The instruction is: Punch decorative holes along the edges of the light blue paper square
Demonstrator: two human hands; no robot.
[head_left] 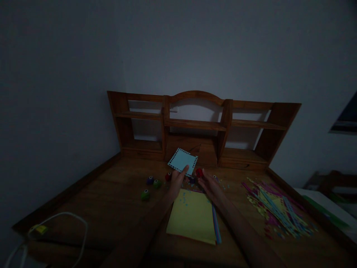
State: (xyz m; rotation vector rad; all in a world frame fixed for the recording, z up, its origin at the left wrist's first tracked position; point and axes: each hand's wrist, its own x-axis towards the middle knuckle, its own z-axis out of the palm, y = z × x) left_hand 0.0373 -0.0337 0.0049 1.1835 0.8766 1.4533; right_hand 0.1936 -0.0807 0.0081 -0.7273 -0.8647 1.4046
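Observation:
My left hand (pixel 177 181) is closed on a light-blue sheet of paper (pixel 182 160), its thumb lying on top. Small punched holes run along the sheet's edges. Between the fingers of my right hand (pixel 209 183) is a small red craft punch (pixel 199 172), just right of the sheet. Beneath both hands lies a stack of coloured paper (pixel 193 221), yellow on top, sprinkled with tiny light-blue cut-outs (pixel 184 200). More punches stand around: a red one (pixel 168 176) beside my left hand, a dark blue one (pixel 192 180) between the hands, and a purple one (pixel 150 181) farther left.
Two green punches (pixel 145 195) sit on the left of the wooden desk (pixel 111 197). A heap of punched paper strips (pixel 281 208) spreads across the right side. Behind stands a wooden shelf unit (pixel 195 124). A white cable (pixel 85 230) loops at the front left near a yellow object (pixel 41 229).

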